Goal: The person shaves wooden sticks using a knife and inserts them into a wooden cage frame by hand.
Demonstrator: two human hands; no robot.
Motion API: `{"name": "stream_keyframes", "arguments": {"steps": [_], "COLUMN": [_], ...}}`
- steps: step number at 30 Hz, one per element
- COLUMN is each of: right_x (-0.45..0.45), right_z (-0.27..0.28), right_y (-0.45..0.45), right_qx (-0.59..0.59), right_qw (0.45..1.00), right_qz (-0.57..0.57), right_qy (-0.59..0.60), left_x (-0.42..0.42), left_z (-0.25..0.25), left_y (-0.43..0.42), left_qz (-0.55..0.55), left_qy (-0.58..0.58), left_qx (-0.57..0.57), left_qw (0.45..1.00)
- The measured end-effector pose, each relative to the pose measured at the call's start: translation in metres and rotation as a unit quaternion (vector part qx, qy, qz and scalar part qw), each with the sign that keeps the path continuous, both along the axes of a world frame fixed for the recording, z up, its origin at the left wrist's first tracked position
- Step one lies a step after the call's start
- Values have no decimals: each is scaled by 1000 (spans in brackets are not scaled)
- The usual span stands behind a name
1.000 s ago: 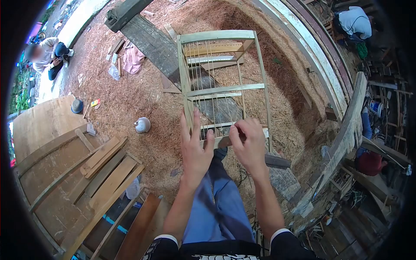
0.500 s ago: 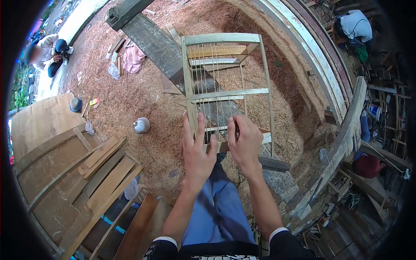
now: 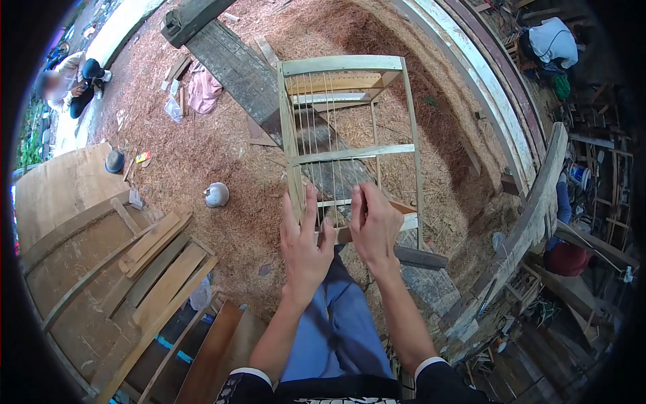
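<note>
A slatted wooden cage frame (image 3: 353,152) stands in front of me, with several thin rods (image 3: 328,128) strung along its left half. My left hand (image 3: 306,246) is at the near left corner of that frame, fingers stretched along the left post and thumb over the near rail, gripping it. Beside it, my right hand (image 3: 377,225) is closed in a pinch at the near end of a thin rod above the near rail. The very tips of its fingers and the rod's end are partly hidden.
Beneath the frame runs a worn plank bench (image 3: 235,74) over wood shavings. Several boards (image 3: 171,283) lie at left, near a white round pot (image 3: 217,194). A long beam (image 3: 518,249) slants at right. One person (image 3: 67,84) sits at upper left, another person (image 3: 553,44) works at upper right.
The frame and both hands sit slightly lower and farther left in view, along with the surroundings. The right hand keeps its pinch and the left stays on the frame's corner.
</note>
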State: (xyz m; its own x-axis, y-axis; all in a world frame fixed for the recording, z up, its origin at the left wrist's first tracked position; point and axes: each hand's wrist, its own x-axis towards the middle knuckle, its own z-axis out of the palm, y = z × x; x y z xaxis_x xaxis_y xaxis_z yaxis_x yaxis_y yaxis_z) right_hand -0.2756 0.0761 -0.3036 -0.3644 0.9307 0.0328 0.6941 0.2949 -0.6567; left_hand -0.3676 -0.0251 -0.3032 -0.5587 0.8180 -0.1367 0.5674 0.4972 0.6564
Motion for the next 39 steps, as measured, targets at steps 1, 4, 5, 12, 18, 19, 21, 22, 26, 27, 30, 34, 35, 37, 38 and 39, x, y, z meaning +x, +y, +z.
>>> {"name": "stream_keyframes", "arguments": {"steps": [1,4,5,12,18,19,21,22,26,27,30,34,35,37,38,39], "right_x": [-1,-3,-2,-1,-2,-3,-6,-7,-6,-8,-9,-19,-22,-25,-25,-24], "right_z": [1,4,4,9,-5,-4,-4,-4,-5,-5,-3,-8,-6,-3,-1,0], "right_y": [0,1,1,27,27,26,24,24,22,23,26,42,41,39,36,35], "right_qx": [-5,-18,-23,-83,-67,-59,-44,-40,-15,-7,-18,-19,-30,-38,-34,-30], "right_qw": [1000,1000,1000,992,989,989,989,989,988,988,990,996,996,997,997,998], "right_qz": [-3,-10,-4,95,124,124,123,123,118,117,115,78,68,53,46,40], "right_qy": [-5,-15,-18,-19,-43,-52,-70,-75,-94,-96,-76,-42,-47,-49,-45,-41], "left_x": [0,-2,-1,-22,-61,-61,-56,-55,-51,-52,-54,-50,-51,-50,-50,-51], "left_z": [0,1,2,19,-3,-4,-5,-6,-7,-4,-2,1,0,-2,-2,-1], "left_y": [0,2,1,5,61,66,75,75,71,72,71,71,71,72,72,73], "left_qz": [0,-6,-6,24,12,9,4,-2,-30,-38,-48,-46,-50,-57,-52,-47], "left_qy": [1,4,1,-28,-3,-1,4,28,72,81,76,99,111,131,122,114], "left_qx": [7,18,14,45,118,105,78,66,31,27,16,12,12,10,8,7], "left_qw": [1000,1000,1000,998,993,994,997,997,996,996,996,994,993,990,991,992]}}
